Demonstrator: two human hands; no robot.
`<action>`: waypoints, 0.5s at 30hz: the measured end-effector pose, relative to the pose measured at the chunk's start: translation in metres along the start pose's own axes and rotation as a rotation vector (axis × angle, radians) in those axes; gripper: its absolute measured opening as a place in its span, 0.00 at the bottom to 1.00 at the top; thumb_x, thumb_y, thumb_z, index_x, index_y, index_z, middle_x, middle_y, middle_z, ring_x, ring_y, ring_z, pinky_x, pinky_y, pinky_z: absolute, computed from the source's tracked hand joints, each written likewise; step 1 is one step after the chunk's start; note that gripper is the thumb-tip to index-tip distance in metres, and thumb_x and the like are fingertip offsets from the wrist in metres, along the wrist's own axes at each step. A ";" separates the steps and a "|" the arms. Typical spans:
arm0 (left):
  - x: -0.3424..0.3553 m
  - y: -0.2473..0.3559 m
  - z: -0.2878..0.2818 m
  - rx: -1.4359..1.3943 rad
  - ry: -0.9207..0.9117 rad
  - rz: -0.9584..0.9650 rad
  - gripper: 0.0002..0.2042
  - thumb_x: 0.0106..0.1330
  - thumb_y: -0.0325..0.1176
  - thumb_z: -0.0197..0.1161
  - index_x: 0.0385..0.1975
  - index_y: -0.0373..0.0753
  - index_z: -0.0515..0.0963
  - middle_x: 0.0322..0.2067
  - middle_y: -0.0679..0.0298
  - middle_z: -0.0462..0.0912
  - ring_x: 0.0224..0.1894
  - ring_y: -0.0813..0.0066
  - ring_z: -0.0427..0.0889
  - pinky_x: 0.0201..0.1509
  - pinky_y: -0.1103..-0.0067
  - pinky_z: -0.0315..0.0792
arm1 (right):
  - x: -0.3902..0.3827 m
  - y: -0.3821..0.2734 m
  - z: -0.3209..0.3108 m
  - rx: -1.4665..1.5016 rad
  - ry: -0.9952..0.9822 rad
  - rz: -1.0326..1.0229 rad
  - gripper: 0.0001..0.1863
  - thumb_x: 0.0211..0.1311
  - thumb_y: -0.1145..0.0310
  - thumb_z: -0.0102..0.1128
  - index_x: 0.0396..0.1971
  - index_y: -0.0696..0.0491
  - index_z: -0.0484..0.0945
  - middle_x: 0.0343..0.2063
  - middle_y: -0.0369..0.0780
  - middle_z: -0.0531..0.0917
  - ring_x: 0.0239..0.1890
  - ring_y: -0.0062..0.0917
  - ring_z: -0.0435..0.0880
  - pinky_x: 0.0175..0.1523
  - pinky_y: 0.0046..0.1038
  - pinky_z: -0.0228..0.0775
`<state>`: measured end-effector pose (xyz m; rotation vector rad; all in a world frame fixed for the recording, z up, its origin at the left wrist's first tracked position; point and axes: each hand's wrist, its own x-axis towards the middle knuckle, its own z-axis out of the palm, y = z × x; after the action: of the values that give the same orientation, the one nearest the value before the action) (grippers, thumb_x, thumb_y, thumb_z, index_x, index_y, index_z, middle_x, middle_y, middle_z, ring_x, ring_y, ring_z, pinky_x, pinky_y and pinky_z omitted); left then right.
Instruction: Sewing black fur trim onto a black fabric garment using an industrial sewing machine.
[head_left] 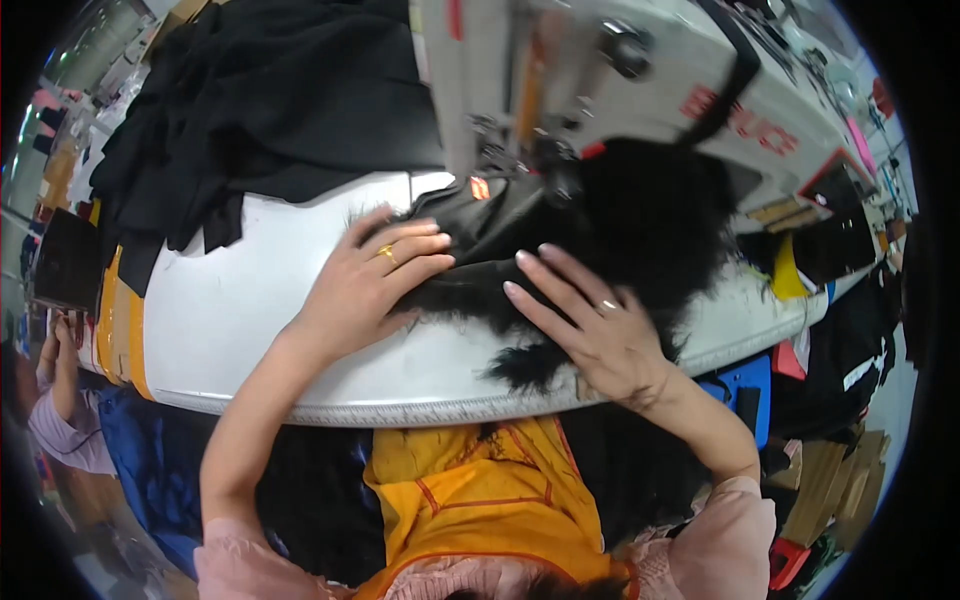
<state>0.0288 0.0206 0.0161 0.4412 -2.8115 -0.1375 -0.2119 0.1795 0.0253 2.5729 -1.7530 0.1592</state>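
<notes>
A black furry piece with a smooth black fabric side [500, 225] lies on the white sewing table, under the needle area of a white sewing machine [640, 95]. My left hand [385, 270], with a gold ring, rests flat on the smooth side, fingers stretched toward the machine. On the fur beside it lies my right hand [595, 325], its fingers extended and also wearing a ring. The bulk of the black fur [655, 215] bunches right of the needle area. Both hands press the piece from above. The needle tip is too blurred to make out.
A heap of black cloth [290, 90] covers the table's far left. A measuring tape [430, 411] runs along the near edge of the white table [230, 320]. Yellow tape [125, 330] marks its left end. Another person's hand [65, 350] shows at far left. A blue plastic object [745, 395] is at right.
</notes>
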 end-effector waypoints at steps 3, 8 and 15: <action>0.025 -0.057 0.022 0.194 0.172 0.167 0.16 0.51 0.31 0.62 0.42 0.45 0.79 0.44 0.72 0.81 0.56 0.77 0.74 0.64 0.70 0.63 | 0.030 0.040 0.018 0.126 -0.092 0.190 0.33 0.54 0.80 0.44 0.64 0.48 0.64 0.63 0.41 0.67 0.67 0.39 0.61 0.68 0.42 0.55; 0.092 -0.102 0.031 0.463 0.367 0.396 0.09 0.54 0.31 0.58 0.35 0.46 0.79 0.30 0.75 0.80 0.41 0.78 0.77 0.50 0.78 0.69 | 0.049 0.114 0.051 0.049 0.181 0.087 0.29 0.54 0.78 0.49 0.60 0.45 0.70 0.50 0.45 0.75 0.55 0.42 0.71 0.58 0.42 0.64; 0.026 -0.055 0.006 0.123 0.307 0.581 0.13 0.51 0.31 0.60 0.38 0.42 0.77 0.32 0.72 0.75 0.35 0.74 0.75 0.44 0.77 0.70 | 0.034 0.052 -0.021 -0.322 -0.152 -0.088 0.40 0.41 0.68 0.61 0.64 0.39 0.68 0.31 0.34 0.77 0.30 0.28 0.78 0.41 0.28 0.70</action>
<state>0.0191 -0.0395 0.0097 -0.3145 -2.5268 0.2098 -0.2489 0.1305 0.0476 2.4710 -1.5512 -0.3029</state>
